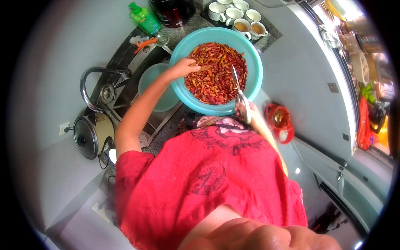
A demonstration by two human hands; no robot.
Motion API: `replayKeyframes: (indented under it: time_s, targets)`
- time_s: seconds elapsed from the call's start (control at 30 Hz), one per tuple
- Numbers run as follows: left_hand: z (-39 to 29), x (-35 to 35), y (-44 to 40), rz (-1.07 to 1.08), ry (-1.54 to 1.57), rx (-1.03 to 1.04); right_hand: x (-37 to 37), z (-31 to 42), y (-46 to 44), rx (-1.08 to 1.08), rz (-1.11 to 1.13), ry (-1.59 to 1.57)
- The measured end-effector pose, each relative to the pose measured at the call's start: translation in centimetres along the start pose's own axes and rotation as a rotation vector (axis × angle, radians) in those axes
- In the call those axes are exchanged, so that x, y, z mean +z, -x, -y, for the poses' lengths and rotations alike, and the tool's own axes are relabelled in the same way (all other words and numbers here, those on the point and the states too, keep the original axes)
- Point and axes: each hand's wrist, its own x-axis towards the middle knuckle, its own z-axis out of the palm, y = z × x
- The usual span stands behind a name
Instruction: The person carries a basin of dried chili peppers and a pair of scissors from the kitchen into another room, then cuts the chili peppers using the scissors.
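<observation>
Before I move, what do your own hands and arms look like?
The left hand and right hand wear no gloves, and the forearms are bare. The left sleeve is red and short; the shirt bears dark printed markings.

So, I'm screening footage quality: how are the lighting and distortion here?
Head view: strong fisheye bowing, black corners; same view: washed-out highlights at upper right, above the red bag; same view: peppers in the teal basin well lit, scissors distinguishable.

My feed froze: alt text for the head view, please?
A person's right hand holds scissors over a teal basin of red chillies, while the left hand reaches over them. White cups stand beyond the basin.
</observation>
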Motion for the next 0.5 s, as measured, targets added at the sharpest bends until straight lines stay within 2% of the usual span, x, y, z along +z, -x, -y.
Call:
replayKeyframes:
  time_s: [0.03, 0.1, 0.23, 0.3, 0.43, 0.5]
  targets:
    - [-0.1, 0.1, 0.4, -0.001, 0.000, 0.000, 0.2, 0.0, -0.1, -0.001, 0.001, 0.001]
    - [-3.8, 0.4, 2.9, 0.056, 0.490, -0.230, 0.7, -0.1, -0.2, -0.061, 0.021, 0.074]
    - [-5.7, 1.4, 5.4, 0.073, 0.667, -0.218, 1.3, 0.8, -0.1, -0.095, 0.078, 0.140]
    - [-6.0, 2.1, 6.0, 0.093, 0.753, -0.179, 2.0, 1.5, 0.3, -0.209, 0.094, 0.303]
    - [-6.2, 2.9, 6.7, 0.068, 0.825, -0.184, 2.4, 2.5, -0.2, -0.192, 0.102, 0.453]
    - [-6.7, 3.0, 7.1, 0.045, 0.977, -0.151, 2.6, 3.0, -0.3, -0.177, 0.113, 0.457]
